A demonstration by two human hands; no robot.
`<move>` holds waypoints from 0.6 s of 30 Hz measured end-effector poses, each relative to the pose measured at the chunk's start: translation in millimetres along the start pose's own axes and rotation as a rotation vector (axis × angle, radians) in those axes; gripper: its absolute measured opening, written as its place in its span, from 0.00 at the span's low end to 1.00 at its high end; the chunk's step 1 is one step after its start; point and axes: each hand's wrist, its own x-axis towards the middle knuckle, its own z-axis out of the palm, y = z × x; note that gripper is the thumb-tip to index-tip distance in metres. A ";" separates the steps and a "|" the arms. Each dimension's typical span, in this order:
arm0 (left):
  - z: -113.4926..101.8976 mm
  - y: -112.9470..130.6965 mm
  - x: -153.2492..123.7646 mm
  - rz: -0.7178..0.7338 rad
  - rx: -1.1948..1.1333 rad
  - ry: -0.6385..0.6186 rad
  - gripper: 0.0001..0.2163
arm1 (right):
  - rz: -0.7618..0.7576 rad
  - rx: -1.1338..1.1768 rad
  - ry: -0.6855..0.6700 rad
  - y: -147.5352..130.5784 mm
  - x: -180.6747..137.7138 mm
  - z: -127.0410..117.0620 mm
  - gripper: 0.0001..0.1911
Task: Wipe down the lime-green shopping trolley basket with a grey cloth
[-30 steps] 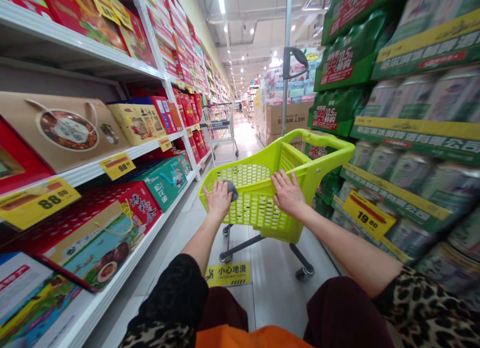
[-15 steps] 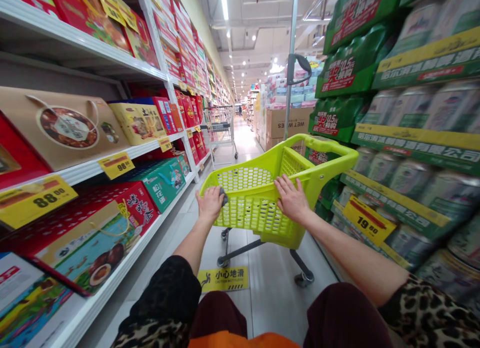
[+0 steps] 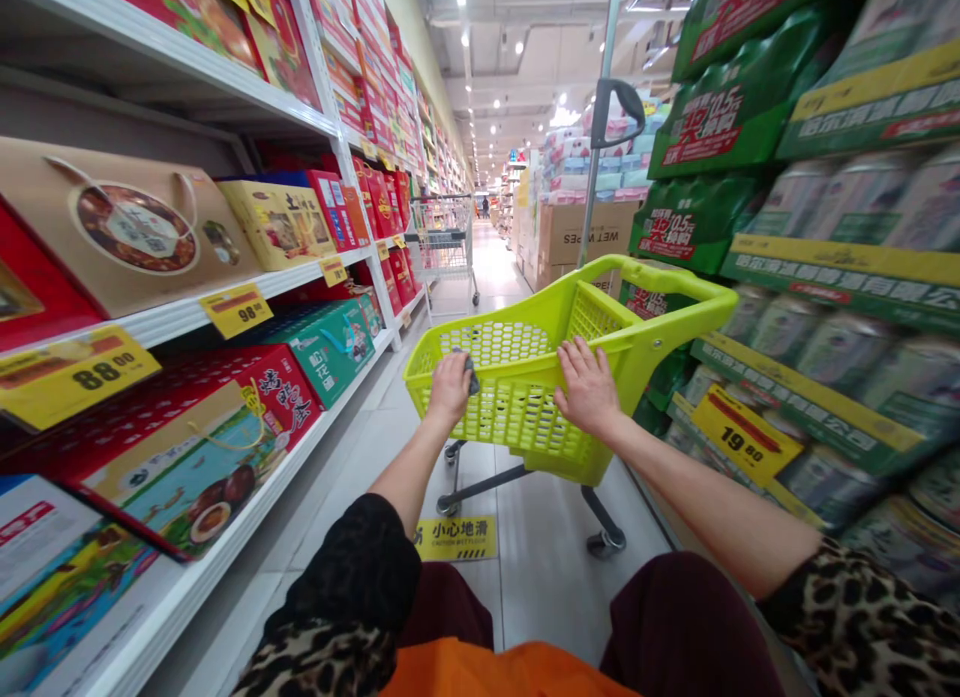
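Note:
A small lime-green plastic shopping cart (image 3: pixel 517 407) stands sideways before me, its handle end to the right. My left hand (image 3: pixel 451 387) is closed on a dark grey cloth (image 3: pixel 471 373) at the near side of the basket, close to its front end. Most of the cloth is hidden behind the fingers. My right hand (image 3: pixel 586 385) lies against the same near side, farther toward the handle. Its fingers are stretched out over the rim, and no separate object shows in it.
Gift boxes fill the shelves (image 3: pixel 180 327) on the left. Stacked beer cans (image 3: pixel 832 347) and green-wrapped packs rise on the right. A metal cart (image 3: pixel 442 242) stands farther down the aisle. A yellow wet-floor sticker (image 3: pixel 457 539) marks the tiles below the green cart.
My left hand has slid with the cloth along the rim, away from the front corner toward my right hand. The right hand keeps its place on the basket. The view has shifted slightly.

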 end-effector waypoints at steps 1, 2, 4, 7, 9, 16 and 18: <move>3.0 10.2 1.8 0.043 -0.009 -0.014 0.16 | 0.000 -0.001 0.001 0.1 0.2 0.5 0.33; 4.9 18.6 2.9 0.095 -0.012 -0.029 0.17 | -0.002 -0.002 0.001 0.4 0.3 0.9 0.33; 4.8 26.5 2.9 0.130 0.009 -0.035 0.17 | -0.019 -0.003 -0.003 1.5 0.3 1.1 0.33; -4.7 13.3 -1.2 0.069 0.069 -0.048 0.17 | -0.050 0.002 -0.013 3.4 -0.3 0.0 0.33; -13.2 -3.9 -3.3 -0.070 0.113 -0.027 0.16 | -0.056 0.010 -0.018 3.7 -0.4 -0.7 0.33; -6.3 14.1 6.4 -0.005 0.059 -0.055 0.15 | -0.054 0.035 -0.038 -1.4 3.3 0.9 0.34; 4.0 39.7 10.3 0.083 0.014 -0.060 0.16 | -0.050 0.039 -0.037 -2.4 4.7 1.4 0.34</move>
